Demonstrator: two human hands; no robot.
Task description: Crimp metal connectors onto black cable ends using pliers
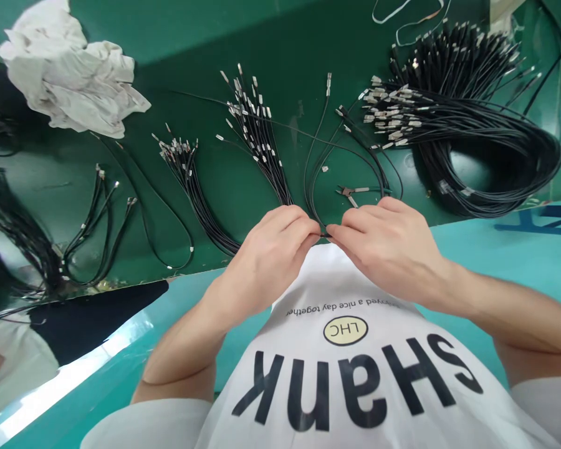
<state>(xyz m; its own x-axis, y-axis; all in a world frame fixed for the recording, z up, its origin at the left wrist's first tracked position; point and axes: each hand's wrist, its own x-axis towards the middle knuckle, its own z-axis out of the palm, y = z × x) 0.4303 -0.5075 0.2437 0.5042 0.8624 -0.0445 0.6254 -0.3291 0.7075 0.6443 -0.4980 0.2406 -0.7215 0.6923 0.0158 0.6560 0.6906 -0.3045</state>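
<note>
I am apparently working a cable near the bench edge, left hand and right hand both pinching it; next move is likely needing steady tension.

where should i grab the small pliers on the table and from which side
Probably best by the two pale handles of the small pliers, coming from the near right, where the right hand is closest. The dark head points left, away from that side, and the handles splay open, one rightward, one toward the person. Mind the black cables beside the rightward tip.
</note>
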